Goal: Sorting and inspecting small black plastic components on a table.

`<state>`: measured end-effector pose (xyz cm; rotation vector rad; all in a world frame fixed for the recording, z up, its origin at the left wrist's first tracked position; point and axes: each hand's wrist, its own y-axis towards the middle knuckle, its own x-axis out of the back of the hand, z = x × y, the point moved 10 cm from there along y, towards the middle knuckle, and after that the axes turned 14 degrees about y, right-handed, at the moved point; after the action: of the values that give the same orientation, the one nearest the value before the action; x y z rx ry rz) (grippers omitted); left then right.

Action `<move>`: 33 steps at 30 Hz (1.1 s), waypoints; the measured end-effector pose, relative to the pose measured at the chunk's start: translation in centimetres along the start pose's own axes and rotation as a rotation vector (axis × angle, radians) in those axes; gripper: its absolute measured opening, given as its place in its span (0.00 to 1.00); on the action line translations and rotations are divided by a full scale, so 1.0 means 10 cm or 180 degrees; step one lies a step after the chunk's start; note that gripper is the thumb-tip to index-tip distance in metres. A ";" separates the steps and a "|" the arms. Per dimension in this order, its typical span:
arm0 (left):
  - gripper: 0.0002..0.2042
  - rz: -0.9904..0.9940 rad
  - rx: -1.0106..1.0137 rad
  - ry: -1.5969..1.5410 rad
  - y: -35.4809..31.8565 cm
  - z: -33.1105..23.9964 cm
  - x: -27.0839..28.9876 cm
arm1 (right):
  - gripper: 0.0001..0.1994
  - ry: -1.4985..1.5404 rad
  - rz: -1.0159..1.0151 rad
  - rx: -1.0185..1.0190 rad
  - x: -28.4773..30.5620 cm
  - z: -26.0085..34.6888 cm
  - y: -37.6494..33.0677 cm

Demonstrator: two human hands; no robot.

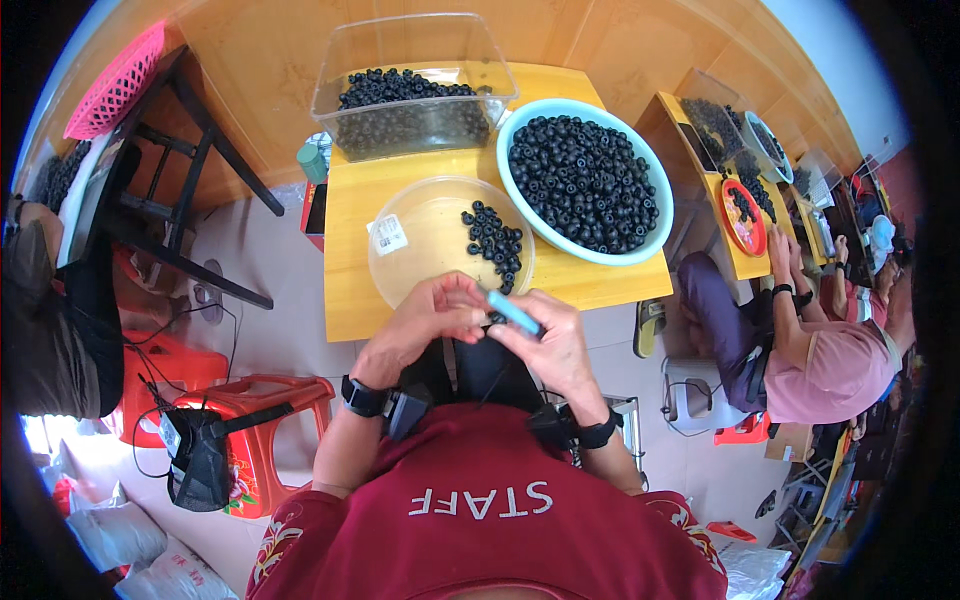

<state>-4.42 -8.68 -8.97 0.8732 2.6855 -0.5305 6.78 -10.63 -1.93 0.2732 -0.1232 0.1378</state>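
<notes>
Clear plastic forms your landmark, the round tray [425, 262]. At its near edge, your left hand [447, 312] pinches a small black piece [494, 319]; just right, a light-blue tool [515, 313] sits clamped in your right hand [560, 345]. Hold the piece steady, keep the tool's tip, unclear here, off your left hand, and work over the tray; the pale-blue basin [665, 200] of black rings [580, 180] stands to its right.

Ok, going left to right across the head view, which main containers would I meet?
Pink lattice plastic basket → clear round shallow plastic tray → light-blue round basin → red-orange round shallow tray.
</notes>
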 end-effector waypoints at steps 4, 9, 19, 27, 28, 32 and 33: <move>0.10 -0.0800 -0.0400 0.0903 0.29 -0.04 0.51 | 0.13 -0.0547 -0.0554 -0.0592 0.62 -0.34 0.17; 0.08 -0.1530 -0.0793 0.3224 0.67 -0.26 0.77 | 0.17 -0.1342 -0.1224 0.0132 1.25 -0.18 0.71; 0.06 -0.1274 -0.1069 0.4841 1.04 -0.23 0.43 | 0.11 -0.0936 -0.1340 0.0119 1.16 -0.22 0.33; 0.06 -0.0948 -0.0665 0.4387 0.95 -0.17 0.51 | 0.10 -0.0519 -0.1374 -0.0572 1.07 -0.58 -0.17; 0.06 -0.0771 -0.0273 0.3852 0.91 -0.13 0.53 | 0.10 -0.0519 -0.1374 -0.0573 1.03 -0.56 -0.18; 0.05 -0.0577 -0.0211 0.1661 0.56 -0.19 0.43 | 0.14 -0.0237 -0.1009 -0.0504 0.71 -0.39 -0.12; 0.04 -0.0469 -0.0294 0.0930 0.47 -0.20 0.37 | 0.13 -0.0165 -0.0922 -0.0487 0.63 -0.38 -0.11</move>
<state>-4.75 -2.38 -9.70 0.7845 3.0294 -0.3265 13.55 -9.84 -4.95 0.1396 -0.1436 -0.1660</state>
